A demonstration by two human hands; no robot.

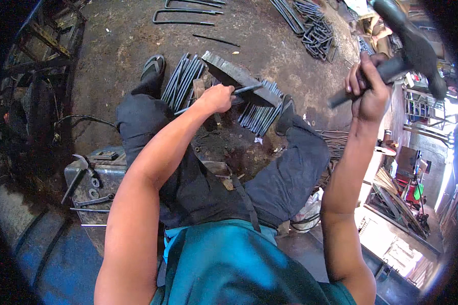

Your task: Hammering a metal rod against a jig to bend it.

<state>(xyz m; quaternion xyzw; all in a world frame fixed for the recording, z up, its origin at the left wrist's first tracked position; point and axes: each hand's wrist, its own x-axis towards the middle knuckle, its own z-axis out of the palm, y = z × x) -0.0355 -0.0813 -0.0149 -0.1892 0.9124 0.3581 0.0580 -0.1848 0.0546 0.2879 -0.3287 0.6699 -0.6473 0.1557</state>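
Note:
My left hand [220, 98] is closed around a thin metal rod [249, 88], whose far end lies across a thick, dark steel block [239, 76] between my feet. Raised at the upper right, my right hand [369, 89] grips the handle of a hammer [417, 53], its dark head well above and apart from the rod. Straight rods lie bundled on both sides of the block, one bundle [180, 81] by my left foot and another [259, 116] by my right. A small wooden piece [199, 87] sits just beyond my left wrist.
U-shaped rods [185, 22] and a single short rod [216, 39] lie on the floor ahead. Farther right is a heap of bent rods [318, 38]. Beside my left leg, a metal box [104, 165] carries a second hammer [79, 175], a wrench [94, 200] and washers.

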